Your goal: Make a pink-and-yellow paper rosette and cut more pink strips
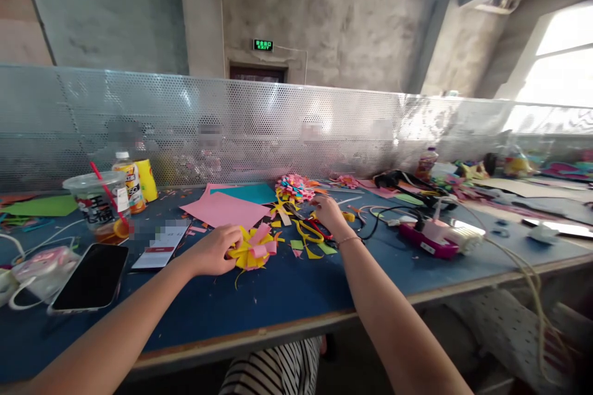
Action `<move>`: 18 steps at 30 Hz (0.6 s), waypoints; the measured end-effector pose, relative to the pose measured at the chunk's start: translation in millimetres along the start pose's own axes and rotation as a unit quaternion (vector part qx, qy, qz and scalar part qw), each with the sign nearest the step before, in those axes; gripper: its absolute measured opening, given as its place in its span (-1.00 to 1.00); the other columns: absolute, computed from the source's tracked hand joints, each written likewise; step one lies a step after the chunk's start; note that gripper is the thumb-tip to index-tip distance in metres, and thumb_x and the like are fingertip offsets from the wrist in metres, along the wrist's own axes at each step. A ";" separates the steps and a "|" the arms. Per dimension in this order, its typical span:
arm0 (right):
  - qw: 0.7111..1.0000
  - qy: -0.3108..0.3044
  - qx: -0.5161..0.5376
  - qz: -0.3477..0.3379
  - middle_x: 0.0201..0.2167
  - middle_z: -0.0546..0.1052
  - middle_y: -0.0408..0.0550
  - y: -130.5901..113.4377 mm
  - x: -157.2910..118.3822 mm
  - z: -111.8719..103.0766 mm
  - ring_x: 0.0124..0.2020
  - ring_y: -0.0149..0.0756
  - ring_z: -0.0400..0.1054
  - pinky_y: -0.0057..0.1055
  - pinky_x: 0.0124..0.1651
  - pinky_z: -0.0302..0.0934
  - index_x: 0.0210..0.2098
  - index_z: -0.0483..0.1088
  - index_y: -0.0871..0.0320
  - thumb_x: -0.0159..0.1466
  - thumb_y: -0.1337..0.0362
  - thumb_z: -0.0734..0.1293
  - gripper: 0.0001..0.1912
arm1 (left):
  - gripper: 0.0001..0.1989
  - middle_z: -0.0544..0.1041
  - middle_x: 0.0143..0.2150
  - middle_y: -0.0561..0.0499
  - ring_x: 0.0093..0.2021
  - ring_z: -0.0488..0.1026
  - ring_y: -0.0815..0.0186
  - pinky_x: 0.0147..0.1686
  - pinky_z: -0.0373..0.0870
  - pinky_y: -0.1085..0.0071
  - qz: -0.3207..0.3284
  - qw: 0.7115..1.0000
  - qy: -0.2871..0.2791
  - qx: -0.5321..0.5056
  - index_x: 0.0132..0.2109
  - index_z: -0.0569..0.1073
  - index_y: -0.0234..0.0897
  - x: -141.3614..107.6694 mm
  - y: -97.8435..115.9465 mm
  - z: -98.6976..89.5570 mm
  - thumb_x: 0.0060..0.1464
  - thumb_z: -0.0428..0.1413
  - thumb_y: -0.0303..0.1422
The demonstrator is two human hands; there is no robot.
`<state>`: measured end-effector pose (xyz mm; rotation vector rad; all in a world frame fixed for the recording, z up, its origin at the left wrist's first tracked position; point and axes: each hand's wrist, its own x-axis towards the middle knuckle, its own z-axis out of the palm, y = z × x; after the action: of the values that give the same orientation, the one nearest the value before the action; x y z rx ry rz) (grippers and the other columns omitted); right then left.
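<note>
Yellow and pink paper, curled and joined into one flower, lying toward the front of the blue surface. At its left edge, the left hand, with fingers narrow and pinching the yellow petals. To the right and somewhat deeper over the surface, the right hand, with back turned up and fingers bent. Cannot tell if holding something between these fingers. Just beside this hand, scissors with yellow handles, and near them small paper cuttings in yellow, green and pink. A little beyond, a fuller paper flower in pink, red and blue. Behind the left hand, a pink sheet and, next to it, a blue sheet.

On the left side, a black phone, then a plastic cup with red straw, and behind it a bottle with white cap. On the right side, a magenta power strip with plugs and cables. Along the back, an upright perforated metal screen.
</note>
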<state>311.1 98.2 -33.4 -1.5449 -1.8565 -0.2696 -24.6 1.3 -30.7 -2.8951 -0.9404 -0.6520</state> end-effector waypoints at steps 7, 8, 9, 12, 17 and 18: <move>0.999 -0.035 -0.009 -0.002 -0.29 0.53 -0.01 -5.1 -0.5 0.7 -0.21 -0.31 0.35 -0.50 -0.13 0.14 -0.33 0.48 0.22 -0.03 0.59 0.10 -0.59 | -0.82 0.26 -0.36 0.03 -0.34 0.22 0.33 -0.36 0.13 0.45 -0.004 1.000 0.002 -0.002 -0.41 0.11 -0.24 -0.5 0.6 -0.6 -0.20 -0.03 -0.52; 0.999 -0.042 -0.017 -0.004 -0.26 0.52 -0.01 -7.4 -0.8 1.2 -0.18 -0.31 0.34 -0.50 -0.11 0.12 -0.31 0.47 0.21 -0.02 0.59 0.10 -0.58 | -0.82 0.27 -0.36 0.03 -0.34 0.23 0.33 -0.35 0.13 0.45 -0.002 1.000 0.001 -0.001 -0.40 0.11 -0.24 -0.4 0.5 -0.6 -0.21 -0.03 -0.52; 0.998 -0.052 -0.029 -0.011 -0.22 0.51 -0.01 -10.3 -1.3 2.5 -0.14 -0.30 0.32 -0.48 -0.07 0.10 -0.29 0.47 0.21 -0.01 0.59 0.10 -0.57 | -0.81 0.27 -0.35 0.03 -0.33 0.23 0.32 -0.35 0.13 0.45 -0.001 1.000 -0.001 0.000 -0.40 0.12 -0.24 -0.4 0.2 -0.4 -0.21 -0.03 -0.53; 0.993 -0.085 -0.070 -0.052 -0.10 0.46 0.01 -23.1 -4.2 10.0 -0.02 -0.26 0.24 -0.38 0.08 -0.04 -0.20 0.45 0.18 0.03 0.56 0.12 -0.57 | -0.82 0.28 -0.34 0.03 -0.32 0.24 0.31 -0.34 0.14 0.44 0.001 1.000 0.000 -0.002 -0.39 0.13 -0.24 0.0 -1.5 1.0 -0.19 -0.02 -0.52; 0.973 -0.162 -0.134 -0.097 -0.12 0.45 0.06 -46.4 -10.7 26.5 0.02 -0.17 0.18 -0.02 0.19 -0.41 -0.23 0.42 0.16 0.12 0.49 0.11 -0.66 | -0.87 0.30 -0.34 0.01 -0.31 0.26 0.30 -0.31 0.18 0.42 -0.006 1.000 0.018 -0.008 -0.37 0.18 -0.24 0.1 -3.6 3.1 -0.13 -0.01 -0.48; 0.968 -0.177 -0.148 -0.096 -0.14 0.46 0.07 -49.3 -11.1 28.9 0.01 -0.15 0.19 0.04 0.17 -0.45 -0.24 0.42 0.17 0.12 0.49 0.11 -0.67 | -0.87 0.31 -0.33 0.01 -0.31 0.27 0.30 -0.30 0.18 0.42 -0.008 1.000 0.021 -0.008 -0.36 0.19 -0.24 -0.1 -3.5 3.0 -0.13 0.00 -0.48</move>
<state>255.2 92.7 -48.5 -1.6956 -2.3389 -0.3961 -25.5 4.6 -33.8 -2.8786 -0.9583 -0.7204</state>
